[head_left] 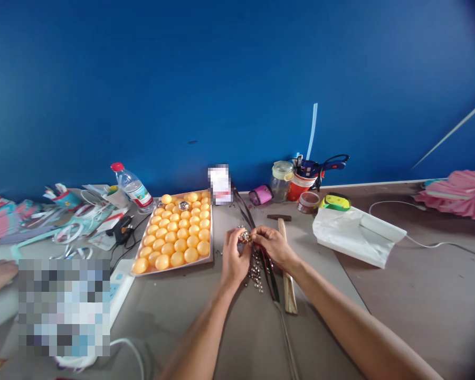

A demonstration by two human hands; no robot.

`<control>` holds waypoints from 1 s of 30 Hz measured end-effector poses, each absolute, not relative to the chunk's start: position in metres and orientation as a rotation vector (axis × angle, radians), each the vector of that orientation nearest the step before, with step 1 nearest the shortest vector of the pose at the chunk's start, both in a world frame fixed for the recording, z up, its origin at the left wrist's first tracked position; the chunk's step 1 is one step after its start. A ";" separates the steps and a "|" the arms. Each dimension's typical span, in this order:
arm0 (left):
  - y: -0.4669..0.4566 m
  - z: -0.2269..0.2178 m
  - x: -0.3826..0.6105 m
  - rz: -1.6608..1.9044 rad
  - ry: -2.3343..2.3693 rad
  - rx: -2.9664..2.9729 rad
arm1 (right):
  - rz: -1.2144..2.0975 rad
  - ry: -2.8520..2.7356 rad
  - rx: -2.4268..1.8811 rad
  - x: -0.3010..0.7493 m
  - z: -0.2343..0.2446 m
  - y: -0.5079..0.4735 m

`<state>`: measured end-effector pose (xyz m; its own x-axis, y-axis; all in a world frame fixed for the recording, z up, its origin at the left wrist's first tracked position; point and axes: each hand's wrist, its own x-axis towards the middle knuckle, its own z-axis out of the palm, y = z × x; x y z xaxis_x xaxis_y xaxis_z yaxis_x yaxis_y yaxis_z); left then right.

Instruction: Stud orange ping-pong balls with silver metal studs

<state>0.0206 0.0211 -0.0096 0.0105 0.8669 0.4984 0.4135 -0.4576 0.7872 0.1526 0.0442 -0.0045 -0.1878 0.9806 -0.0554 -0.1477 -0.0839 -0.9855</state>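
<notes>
My left hand [234, 259] is closed around a small ball [244, 236] covered in shiny metallic pieces. My right hand [276, 245] pinches at the ball's right side; whatever lies between its fingertips is too small to make out. Below the hands, a scatter of small shiny studs [255, 278] lies on the table. A dark strap [272, 282] runs lengthwise under the right hand. Beside it, a hammer [288, 295] with a wooden handle lies partly beneath my right wrist. To the left stands a shallow tray [211, 248] of orange balls [179, 245], with a stud-covered ball [184, 205] on top.
A plastic bottle [134, 187], power strip [121, 290] and tangled cables crowd the left. A clear jar [282, 182], red cup of tools [301, 186], purple roll [260, 195] and yellow tape measure [335, 202] line the back. White paper [352, 232] lies right. Another person's hand [0, 279] shows far left.
</notes>
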 end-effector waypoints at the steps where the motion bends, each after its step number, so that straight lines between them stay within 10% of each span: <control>1: 0.021 -0.010 0.021 1.442 1.313 1.875 | 1.495 -1.171 -1.035 0.153 -0.005 0.044; 30: 0.020 -0.013 0.024 1.451 1.337 1.844 | 1.271 -1.399 -1.109 0.154 -0.011 0.046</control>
<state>0.0240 0.0198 -0.0132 -0.0162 0.8729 0.4876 0.4143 -0.4379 0.7978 0.1543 0.0461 -0.0111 -0.1767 0.9827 0.0551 0.0392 0.0630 -0.9972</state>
